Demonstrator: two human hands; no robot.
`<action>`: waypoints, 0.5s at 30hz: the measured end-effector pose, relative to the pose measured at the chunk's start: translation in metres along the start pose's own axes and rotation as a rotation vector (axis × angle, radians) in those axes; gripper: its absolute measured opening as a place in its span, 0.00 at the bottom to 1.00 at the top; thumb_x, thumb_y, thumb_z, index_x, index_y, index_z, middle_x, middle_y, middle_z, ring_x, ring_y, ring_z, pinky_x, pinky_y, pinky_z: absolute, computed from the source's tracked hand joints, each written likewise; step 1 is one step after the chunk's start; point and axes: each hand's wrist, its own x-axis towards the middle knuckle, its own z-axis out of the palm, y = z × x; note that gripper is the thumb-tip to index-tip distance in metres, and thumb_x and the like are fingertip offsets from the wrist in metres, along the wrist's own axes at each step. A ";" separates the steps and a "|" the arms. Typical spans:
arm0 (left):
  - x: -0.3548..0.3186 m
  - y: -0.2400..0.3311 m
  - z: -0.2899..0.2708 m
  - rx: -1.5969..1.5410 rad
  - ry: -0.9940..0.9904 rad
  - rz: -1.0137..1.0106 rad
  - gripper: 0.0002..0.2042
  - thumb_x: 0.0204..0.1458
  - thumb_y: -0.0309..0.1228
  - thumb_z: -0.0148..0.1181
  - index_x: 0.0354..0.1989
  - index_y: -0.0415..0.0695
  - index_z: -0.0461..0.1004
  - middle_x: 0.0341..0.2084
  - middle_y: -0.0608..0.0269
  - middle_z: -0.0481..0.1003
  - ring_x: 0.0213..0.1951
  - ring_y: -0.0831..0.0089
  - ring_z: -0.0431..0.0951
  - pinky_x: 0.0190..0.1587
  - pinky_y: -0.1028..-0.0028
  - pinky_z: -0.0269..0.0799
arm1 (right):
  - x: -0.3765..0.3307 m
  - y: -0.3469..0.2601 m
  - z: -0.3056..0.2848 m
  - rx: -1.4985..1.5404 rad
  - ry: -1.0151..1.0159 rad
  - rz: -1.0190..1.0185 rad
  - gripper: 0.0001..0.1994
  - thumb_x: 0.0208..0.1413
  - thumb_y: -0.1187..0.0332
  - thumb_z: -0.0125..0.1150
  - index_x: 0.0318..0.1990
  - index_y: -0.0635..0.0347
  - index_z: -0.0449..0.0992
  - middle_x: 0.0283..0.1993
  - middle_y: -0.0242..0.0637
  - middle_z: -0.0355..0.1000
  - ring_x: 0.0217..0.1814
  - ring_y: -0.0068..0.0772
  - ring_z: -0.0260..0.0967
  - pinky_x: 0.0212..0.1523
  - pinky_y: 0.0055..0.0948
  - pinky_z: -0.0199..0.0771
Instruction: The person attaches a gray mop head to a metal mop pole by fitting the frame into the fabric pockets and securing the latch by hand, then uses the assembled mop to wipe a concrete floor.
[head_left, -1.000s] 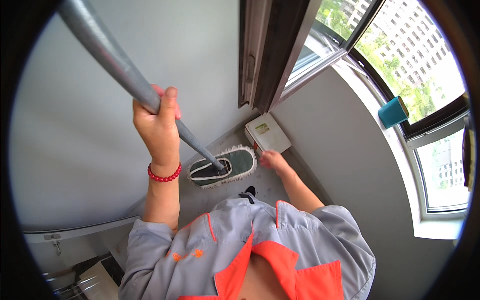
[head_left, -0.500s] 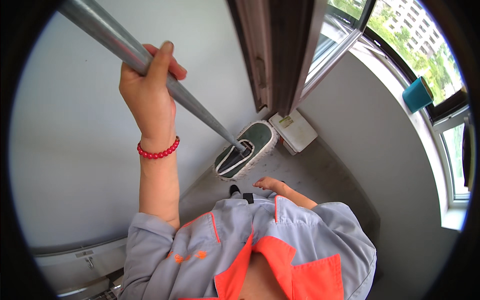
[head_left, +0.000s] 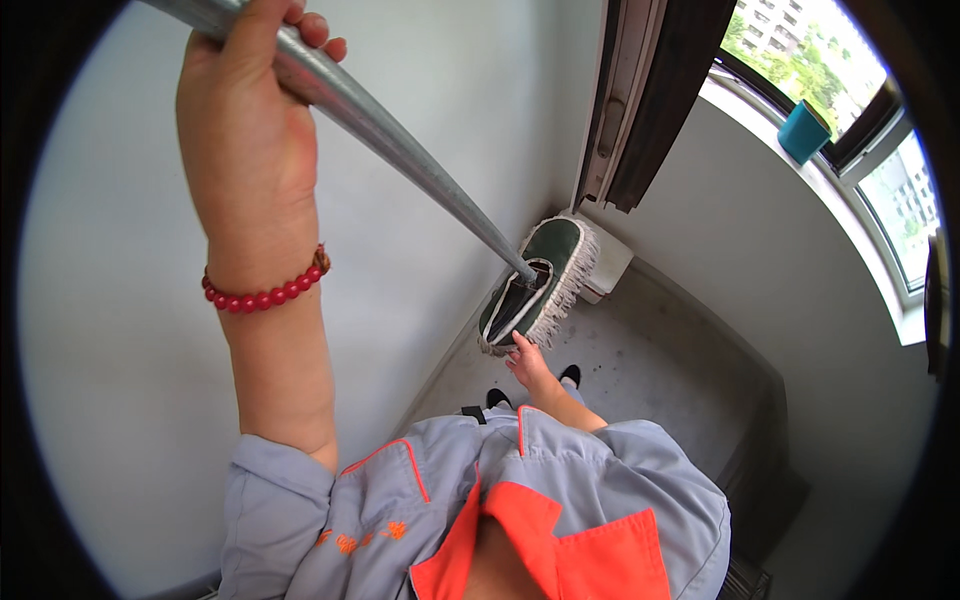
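Note:
My left hand [head_left: 255, 120], a red bead bracelet at the wrist, is raised and closed around the grey metal pole of a flat mop [head_left: 410, 150]. The pole slants down to the right into the mop's oval head [head_left: 553, 243], dark green on top with a fringe of off-white strands. Low by my waist, my right hand [head_left: 527, 362] is at the near end of that head, its thumb over the edge and the other fingers partly hidden. The head hangs tilted above the floor, fringe toward the right.
A brown window frame [head_left: 625, 110] juts down beyond the mop head. Below it, a white box-like object [head_left: 606, 262] stands on the grey floor [head_left: 650, 345], partly covered by the mop. A teal cup-like container [head_left: 803, 132] sits on the windowsill at right. A white wall [head_left: 120, 250] borders the left.
My right hand has come up to the mop head's near end and taken hold there. The head has shifted right and tilted, showing more fringe. My left hand has moved up and left.

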 end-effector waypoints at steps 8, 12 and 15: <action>-0.012 0.036 -0.013 -0.181 -0.045 0.094 0.08 0.50 0.28 0.60 0.31 0.44 0.65 0.19 0.71 0.66 0.20 0.82 0.66 0.24 0.81 0.66 | -0.045 -0.033 0.058 0.130 0.077 -0.354 0.01 0.50 0.67 0.48 0.31 0.49 0.65 0.27 0.29 0.69 0.34 0.30 0.68 0.40 0.41 0.67; -0.022 0.049 -0.018 -0.173 -0.150 0.090 0.09 0.49 0.26 0.60 0.31 0.43 0.64 0.17 0.70 0.66 0.18 0.82 0.67 0.23 0.81 0.67 | -0.040 -0.053 0.046 0.187 0.020 -0.422 0.03 0.49 0.68 0.49 0.26 0.53 0.66 0.23 0.30 0.67 0.29 0.34 0.68 0.42 0.42 0.68; -0.020 0.061 -0.033 -0.124 -0.146 0.134 0.08 0.50 0.26 0.59 0.30 0.43 0.64 0.17 0.69 0.66 0.18 0.81 0.67 0.21 0.80 0.67 | -0.045 -0.052 0.050 0.219 0.053 -0.500 0.06 0.51 0.63 0.51 0.28 0.53 0.68 0.27 0.29 0.68 0.35 0.32 0.66 0.42 0.39 0.66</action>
